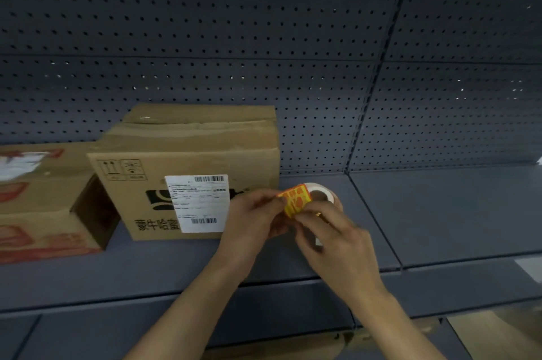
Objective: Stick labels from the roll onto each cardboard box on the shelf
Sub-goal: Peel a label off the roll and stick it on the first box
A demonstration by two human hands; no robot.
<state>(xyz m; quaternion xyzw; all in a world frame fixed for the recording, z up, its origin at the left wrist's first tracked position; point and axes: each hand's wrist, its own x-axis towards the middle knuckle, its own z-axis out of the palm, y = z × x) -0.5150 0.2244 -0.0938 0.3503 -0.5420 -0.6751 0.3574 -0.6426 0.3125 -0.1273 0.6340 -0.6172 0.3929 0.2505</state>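
The person's two hands were held together in front of the grey metal shelf (425, 213), just to the right of the cardboard box (164, 151). The left hand (252, 217) had its fingers curled, and thumb and fingertips pinched the left edge of a yellow and red label (294, 201). The right hand (333, 232) was also curled: its thumb pressed on the lower right corner of the same label, and its other fingers seemed to go round the label roll (324, 194). How they lay behind the roll could not be seen. The roll was white with a round hole in the middle. It was above the right hand and above the shelf surface, near the box's right side but not touching it. The label stood in front of the roll, between the two hands. The box stood on the shelf with its top flaps closed, and a white shipping sticker (199, 202) with barcodes was on its front face. A second box (38, 201) with red print stood on the same shelf to the left, very close to the first one, and it looked blurred. Behind both boxes was a dark perforated back panel (234, 37).
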